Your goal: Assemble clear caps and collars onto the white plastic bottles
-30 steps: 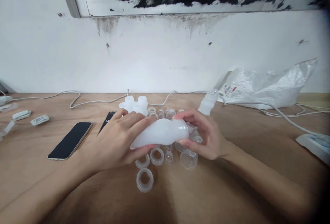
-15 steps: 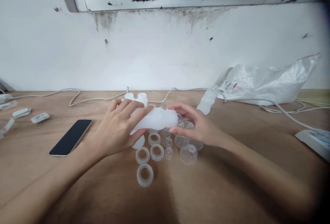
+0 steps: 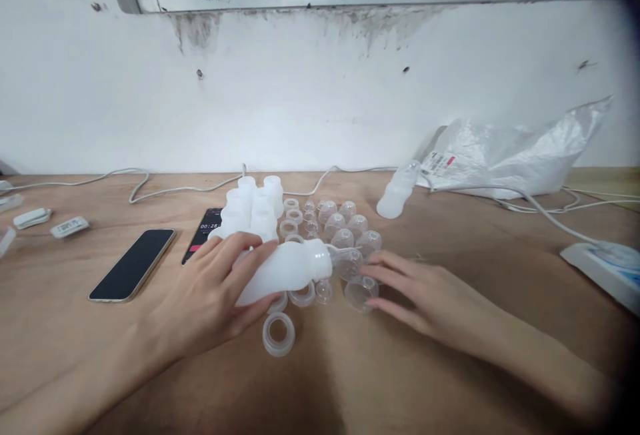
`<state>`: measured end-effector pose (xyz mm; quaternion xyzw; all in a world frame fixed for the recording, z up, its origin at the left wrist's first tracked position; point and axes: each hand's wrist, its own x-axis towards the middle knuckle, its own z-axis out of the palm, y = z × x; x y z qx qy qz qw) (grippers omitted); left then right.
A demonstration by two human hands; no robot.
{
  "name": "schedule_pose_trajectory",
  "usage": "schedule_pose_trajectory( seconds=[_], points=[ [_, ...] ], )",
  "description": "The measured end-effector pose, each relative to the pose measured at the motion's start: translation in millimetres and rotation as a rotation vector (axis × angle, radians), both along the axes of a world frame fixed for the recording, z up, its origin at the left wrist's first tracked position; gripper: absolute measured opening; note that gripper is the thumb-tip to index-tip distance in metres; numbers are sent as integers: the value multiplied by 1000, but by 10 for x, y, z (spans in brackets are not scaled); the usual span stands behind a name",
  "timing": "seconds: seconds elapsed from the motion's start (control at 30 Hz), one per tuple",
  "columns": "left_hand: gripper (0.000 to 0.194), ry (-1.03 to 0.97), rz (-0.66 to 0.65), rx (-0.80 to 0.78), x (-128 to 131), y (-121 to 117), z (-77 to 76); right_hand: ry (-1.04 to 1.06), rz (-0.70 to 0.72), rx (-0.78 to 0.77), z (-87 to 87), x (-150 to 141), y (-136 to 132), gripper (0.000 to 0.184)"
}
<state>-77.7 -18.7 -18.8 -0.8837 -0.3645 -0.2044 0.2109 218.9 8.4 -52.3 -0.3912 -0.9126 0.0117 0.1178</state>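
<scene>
My left hand [image 3: 215,291] is wrapped round a translucent white baby bottle [image 3: 287,267], which lies tilted with its neck pointing right. My right hand [image 3: 410,288] has its thumb and fingers apart at the right edge of the nearest clear dome cap [image 3: 359,295]; whether they touch it I cannot tell. More dome caps [image 3: 357,225] stand in rows behind. Left of them are small clear nipples [image 3: 324,291] and translucent collar rings [image 3: 279,335], some hidden under the held bottle. Several white bottles [image 3: 250,211] stand upright beyond my left hand.
At the left lie a dark phone [image 3: 133,267] and another phone showing a timer [image 3: 203,228]. An assembled bottle [image 3: 397,191] stands near a plastic bag [image 3: 510,158] at the back right. A white cable [image 3: 190,191] runs along the wall; a white box [image 3: 605,271] sits far right.
My right hand has left the bottle's neck and moved right and down to the dome caps. My left hand has lowered the bottle toward me, uncovering the standing bottles and the timer phone.
</scene>
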Motion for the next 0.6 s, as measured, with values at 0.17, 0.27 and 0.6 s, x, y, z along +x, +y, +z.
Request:
schedule_pose_trajectory(
  seconds=[0.17,0.27,0.6],
  points=[
    [37,-15,-15,13,7,28,-121,66,-32,-115,-84,5,-115,24],
    [41,-17,10,1,-8,89,-49,141,-61,-144,170,37,-67,28],
    [36,-93,37,42,-148,433,402,478,22,-3,892,-177,260,32]
  ],
)
